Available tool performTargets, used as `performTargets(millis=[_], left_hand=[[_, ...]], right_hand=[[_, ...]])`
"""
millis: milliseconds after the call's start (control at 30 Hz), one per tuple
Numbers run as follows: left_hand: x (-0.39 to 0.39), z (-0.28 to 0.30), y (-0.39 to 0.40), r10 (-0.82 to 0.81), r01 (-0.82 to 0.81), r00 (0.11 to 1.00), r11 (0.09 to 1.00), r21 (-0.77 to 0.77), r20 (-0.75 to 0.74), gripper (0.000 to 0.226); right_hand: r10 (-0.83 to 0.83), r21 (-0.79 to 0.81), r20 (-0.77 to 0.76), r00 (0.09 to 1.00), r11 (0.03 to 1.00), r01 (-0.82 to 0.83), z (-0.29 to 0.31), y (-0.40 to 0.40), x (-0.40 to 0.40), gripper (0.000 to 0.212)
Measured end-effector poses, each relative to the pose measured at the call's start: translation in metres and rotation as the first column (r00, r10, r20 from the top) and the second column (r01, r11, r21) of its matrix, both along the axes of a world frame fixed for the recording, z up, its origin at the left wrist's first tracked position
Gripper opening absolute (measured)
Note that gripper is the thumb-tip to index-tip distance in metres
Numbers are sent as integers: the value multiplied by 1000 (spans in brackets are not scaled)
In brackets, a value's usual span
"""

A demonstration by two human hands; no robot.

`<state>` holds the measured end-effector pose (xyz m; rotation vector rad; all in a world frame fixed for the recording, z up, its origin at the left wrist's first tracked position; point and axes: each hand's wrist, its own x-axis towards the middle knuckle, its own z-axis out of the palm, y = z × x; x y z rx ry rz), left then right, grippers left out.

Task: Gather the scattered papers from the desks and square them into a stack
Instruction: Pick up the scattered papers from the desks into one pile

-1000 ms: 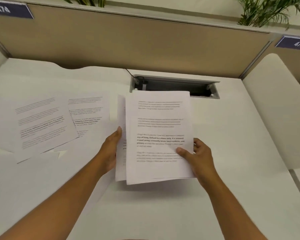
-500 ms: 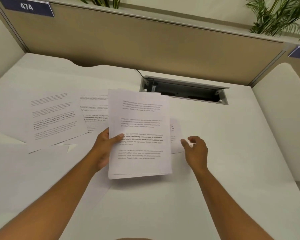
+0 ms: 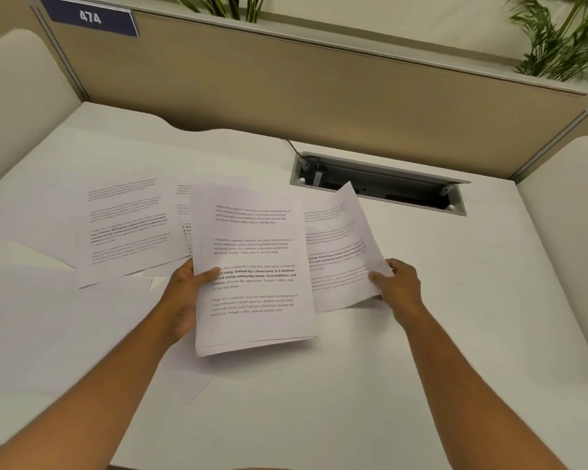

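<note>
- Fingers (image 3: 208, 275) of the left hand (image 3: 184, 296): thumb clamped on top of the gathered stack (image 3: 252, 266), the rest underneath, out of sight. The pinch sits mid-way along the left edge, likely so one hand can carry the whole stack flat.
- Fingers (image 3: 375, 278) of the right hand (image 3: 399, 286): closed on the near right corner of a single sheet (image 3: 336, 252). The sheet is lifted off the counter (image 3: 455, 334), far corner curling up in front of the cable tray (image 3: 381, 184).
- The sheet's left edge tucks behind the stack, so I read this as feeding it in at the back; a corner grip gives steering room.
- The stack is held just above the counter, centre frame, tilted toward the camera. Its bottom edges fan slightly, so it isn't squared yet.
- Look: white pages, printed paragraphs, one bold block mid-page. Thin and floppy; the single sheet bows under its own weight.
- Loose papers (image 3: 129, 228) lie flat to the left, overlapping each other at angles, and partly hidden behind the stack's left edge. Another blank-looking page (image 3: 109, 293) sits nearer, low contrast against the counter.
- Judgement: gathering is roughly half done and squaring hasn't started.
- Risk: the one-handed pinch could let the stack splay as the new sheet slides in.
</note>
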<state>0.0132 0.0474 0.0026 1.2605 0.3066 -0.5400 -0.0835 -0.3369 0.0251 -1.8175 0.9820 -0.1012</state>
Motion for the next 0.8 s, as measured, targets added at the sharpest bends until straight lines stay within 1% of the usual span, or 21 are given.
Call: performTargets(millis=[67,133,233,333,367,433,533,633,700,767,800], left_hand=[[0,0,4,23,-23,1000,1000,-2,-11,34],[1,2,8,48,-48,999,999,5,-22,34],[2,6,12,73,-73,997,997,-5,-33,34],[5,11,14,90,-91,995,995,-42,-36,30],[5,14,15,86,-88,996,994,-61,-35,30],[7,21,18,56,-58,998,993,-100,-24,38],[12,26,27,26,-27,1000,992,-125,-9,55],[22,25,43,43,-41,999,991,-126,17,49],[28,24,58,28,-25,1000,990,-137,13,61],[34,27,75,-14,16,1000,988,-155,16,78],[37,28,83,-28,31,999,987,-160,24,81]], right_hand=[[-71,149,136,988,988,51,13,-5,-10,17],[-154,250,245,957,964,91,27,-7,-20,16],[-228,324,361,904,940,107,42,2,-33,15],[-222,337,434,873,939,72,50,37,-37,17],[-213,325,441,872,943,66,50,54,-36,17],[-178,259,437,882,964,66,45,91,-32,18],[-27,90,451,892,996,-15,38,152,-28,21],[121,-79,433,893,992,-96,35,208,-27,24],[159,-110,409,899,986,-124,36,241,-26,26],[162,-125,402,901,985,-121,37,268,-23,29],[154,-131,402,903,985,-110,37,279,-21,29]])
